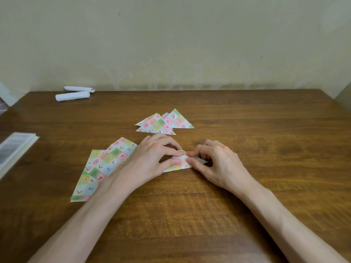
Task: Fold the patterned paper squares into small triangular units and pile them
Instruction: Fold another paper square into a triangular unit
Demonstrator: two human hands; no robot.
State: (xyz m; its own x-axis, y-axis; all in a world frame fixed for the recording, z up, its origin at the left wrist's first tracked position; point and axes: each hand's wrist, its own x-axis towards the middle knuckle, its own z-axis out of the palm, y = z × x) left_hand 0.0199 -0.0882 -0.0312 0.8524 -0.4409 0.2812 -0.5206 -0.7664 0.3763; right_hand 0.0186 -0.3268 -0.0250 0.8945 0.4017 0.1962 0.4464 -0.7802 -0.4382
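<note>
While creasing one half-folded paper (179,165) flat on the table (256,130), pinched it with the left hand (152,158) grip at its middle and the right hand (218,164) grip at its right tip. Judged mid-fold. Called next for sharpening the crease, then moving it onto the triangle pile (165,124) just beyond; unfolded squares (102,164) at left.

We found the light soft, even and somewhat dim, with a yellow-green cast. Shadows were faint; a small dark patch lay under the left hand (152,159) and right hand (221,165). The counter (266,139) carried a mild sheen. Print on the folded paper (178,165) was blurred, and the wide lens bowed the counter's edges.
</note>
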